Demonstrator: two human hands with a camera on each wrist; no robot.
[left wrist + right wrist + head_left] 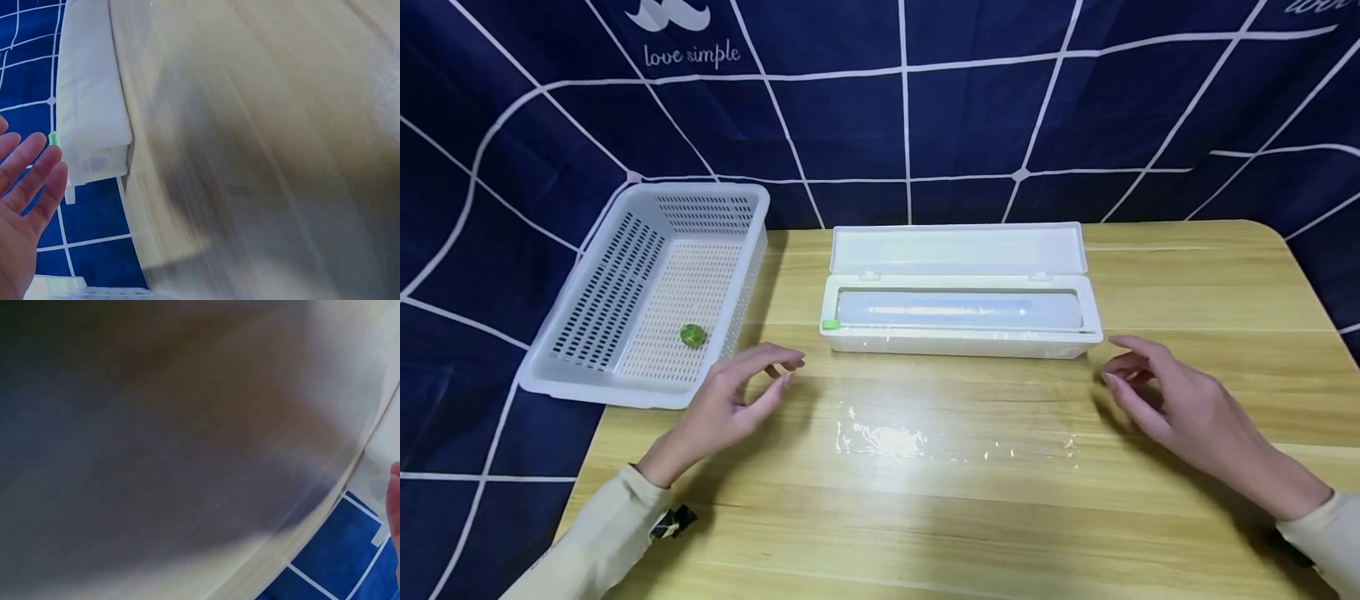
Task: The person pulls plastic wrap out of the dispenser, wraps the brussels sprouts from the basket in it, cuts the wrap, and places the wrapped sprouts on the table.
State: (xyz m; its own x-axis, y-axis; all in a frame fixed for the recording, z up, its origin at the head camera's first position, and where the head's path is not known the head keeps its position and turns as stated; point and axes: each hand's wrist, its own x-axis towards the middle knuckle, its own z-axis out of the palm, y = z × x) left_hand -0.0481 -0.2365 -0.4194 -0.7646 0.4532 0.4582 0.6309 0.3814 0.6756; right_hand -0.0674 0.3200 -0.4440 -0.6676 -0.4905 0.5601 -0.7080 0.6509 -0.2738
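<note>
A white cling film dispenser [961, 343] stands at the back of the table with its lid [958, 250] raised. Inside lies a roll of clear film [958, 310], and a green slider [830, 324] sits at the front left corner. Shiny cling film [887, 440] lies flat on the wood in front of the box. My left hand [733, 396] hovers left of the film, fingers loosely bent, holding nothing. Near the box's right end, my right hand [1180, 408] is also free of any object. In the right wrist view only a fingertip [393, 500] shows.
To the left is a white slotted basket [741, 275] with a small round green item [692, 335] on its floor; its kind is unclear. A dark blue cloth [970, 117] with white lines hangs behind the wooden table [970, 533].
</note>
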